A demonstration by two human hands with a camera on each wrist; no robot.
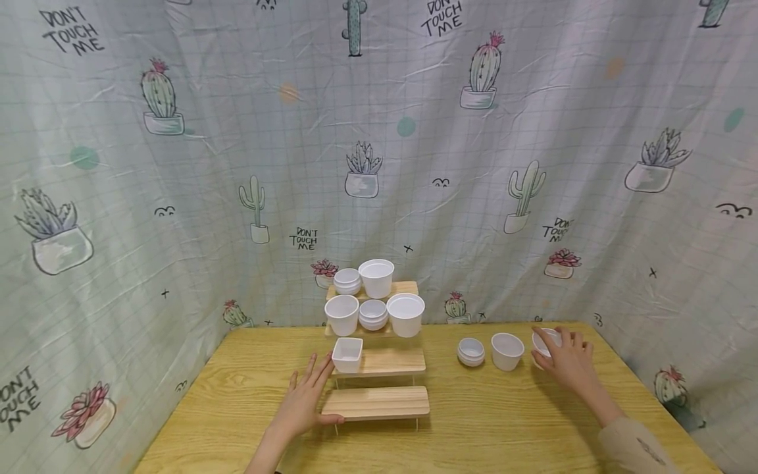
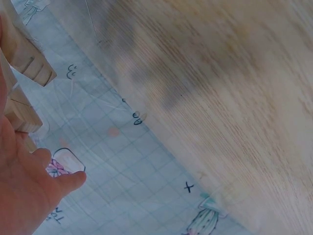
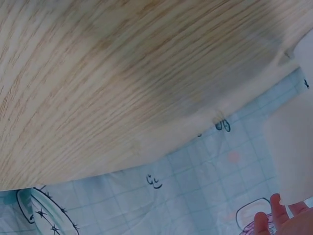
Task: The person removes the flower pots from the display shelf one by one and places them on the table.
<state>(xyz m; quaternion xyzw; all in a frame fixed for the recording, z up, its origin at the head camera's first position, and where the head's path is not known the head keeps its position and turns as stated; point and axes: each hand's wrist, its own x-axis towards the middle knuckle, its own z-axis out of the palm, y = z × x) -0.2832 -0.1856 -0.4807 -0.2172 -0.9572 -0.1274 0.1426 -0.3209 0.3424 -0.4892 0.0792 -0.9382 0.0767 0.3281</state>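
My left hand (image 1: 303,403) lies along the left side of a tiered wooden stand (image 1: 379,403), fingers stretched and thumb at the front edge of its lowest step. Beside those fingertips, a square white pot (image 1: 347,355) sits on the step above. At the far right of the table, my right hand (image 1: 571,362) holds a round white pot (image 1: 551,339) by its rim, thumb and fingers around it, partly covering it. In the right wrist view, fingertips (image 3: 279,210) show at this pale pot (image 3: 293,147).
Left of the held pot stand a white tapered pot (image 1: 506,352) and a small rounded one (image 1: 470,353). The upper steps bear several more white pots, including a tapered one (image 1: 405,316). A cactus-print curtain (image 1: 408,217) hangs behind the wooden table (image 1: 474,421).
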